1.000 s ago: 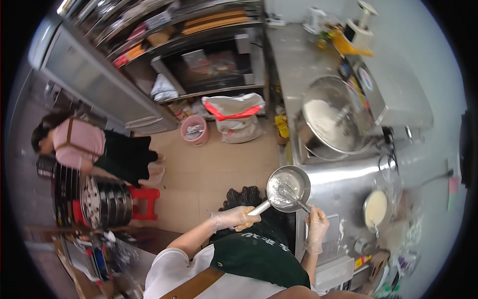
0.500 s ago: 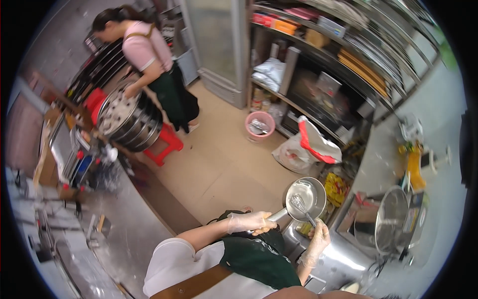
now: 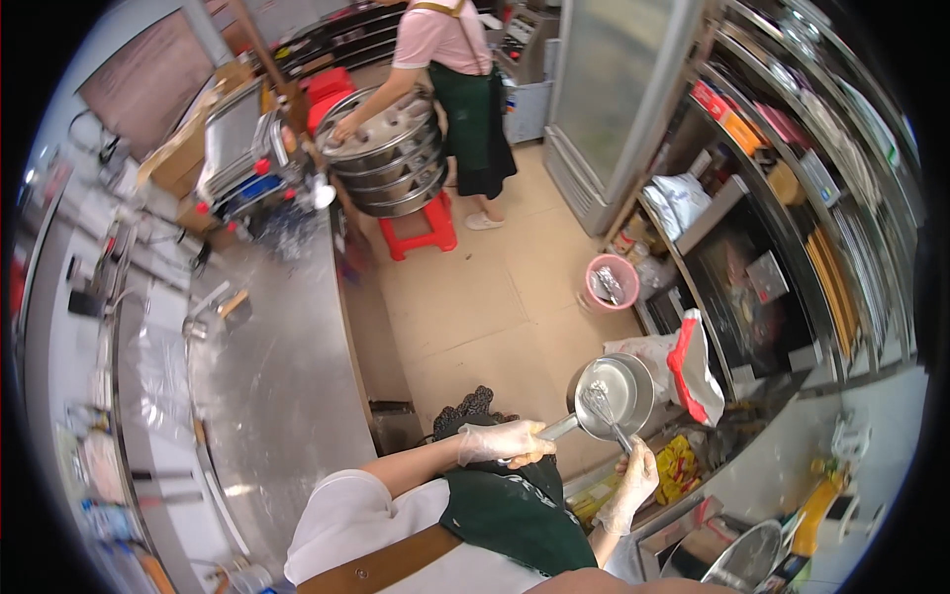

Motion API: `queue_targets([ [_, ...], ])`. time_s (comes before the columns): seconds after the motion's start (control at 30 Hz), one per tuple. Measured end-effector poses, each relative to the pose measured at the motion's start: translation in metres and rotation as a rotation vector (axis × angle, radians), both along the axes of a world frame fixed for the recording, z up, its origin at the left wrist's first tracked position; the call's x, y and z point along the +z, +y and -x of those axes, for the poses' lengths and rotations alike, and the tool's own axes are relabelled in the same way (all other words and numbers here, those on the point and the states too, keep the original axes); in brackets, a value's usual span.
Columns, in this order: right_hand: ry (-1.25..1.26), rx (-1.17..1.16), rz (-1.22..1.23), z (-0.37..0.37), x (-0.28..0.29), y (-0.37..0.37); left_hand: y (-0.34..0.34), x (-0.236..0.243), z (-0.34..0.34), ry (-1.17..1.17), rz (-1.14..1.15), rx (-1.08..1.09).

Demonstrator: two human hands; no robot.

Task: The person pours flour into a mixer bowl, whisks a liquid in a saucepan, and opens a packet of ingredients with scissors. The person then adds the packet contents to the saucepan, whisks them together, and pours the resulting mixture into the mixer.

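In its clear glove, my left hand [image 3: 507, 444] is closed around the handle of a metal saucepan [image 3: 627, 381], held in front of me above the floor. A wire whisk [image 3: 598, 404] reaches into the pan, its wires against the inside near the handle side. My right hand [image 3: 635, 477], also gloved, grips the whisk's handle just outside the near rim. Some pale or clear liquid may lie in the pan, but the shine makes it hard to tell.
On the left runs a steel worktable [image 3: 287, 366]. A co-worker [image 3: 460, 109] reaches over stacked steamers [image 3: 391, 163] on a red stool [image 3: 421, 230]. A pink bin [image 3: 611, 284], a red-and-white sack [image 3: 698, 371] and loaded shelves [image 3: 762, 257] stand at right, beside a glass-door fridge [image 3: 618, 109].
My view and body have turned left, so the room has slid rightward and the left worktable shows more. Both hands keep their holds on the saucepan and whisk, which sit over the floor.
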State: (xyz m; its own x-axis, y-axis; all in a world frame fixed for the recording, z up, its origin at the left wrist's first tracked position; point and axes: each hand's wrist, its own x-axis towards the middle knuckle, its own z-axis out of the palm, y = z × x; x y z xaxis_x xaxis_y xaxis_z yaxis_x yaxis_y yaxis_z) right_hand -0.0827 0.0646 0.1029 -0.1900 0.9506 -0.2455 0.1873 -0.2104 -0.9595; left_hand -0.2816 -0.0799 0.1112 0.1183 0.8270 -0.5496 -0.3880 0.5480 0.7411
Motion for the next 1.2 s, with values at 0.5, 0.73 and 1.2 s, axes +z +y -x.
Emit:
queue_targets([
  [0.5, 0.012, 0.374, 0.005, 0.001, -0.008, 0.035, -0.032, 0.009, -0.057, -0.02, 0.012, 0.394],
  [0.73, 0.021, 0.432, 0.003, -0.001, -0.009, 0.035, -0.04, 0.01, -0.072, -0.028, 0.016, 0.455],
  [1.2, 0.003, 0.47, -0.015, 0.002, -0.003, 0.027, -0.054, 0.01, -0.08, -0.027, 0.017, 0.485],
])
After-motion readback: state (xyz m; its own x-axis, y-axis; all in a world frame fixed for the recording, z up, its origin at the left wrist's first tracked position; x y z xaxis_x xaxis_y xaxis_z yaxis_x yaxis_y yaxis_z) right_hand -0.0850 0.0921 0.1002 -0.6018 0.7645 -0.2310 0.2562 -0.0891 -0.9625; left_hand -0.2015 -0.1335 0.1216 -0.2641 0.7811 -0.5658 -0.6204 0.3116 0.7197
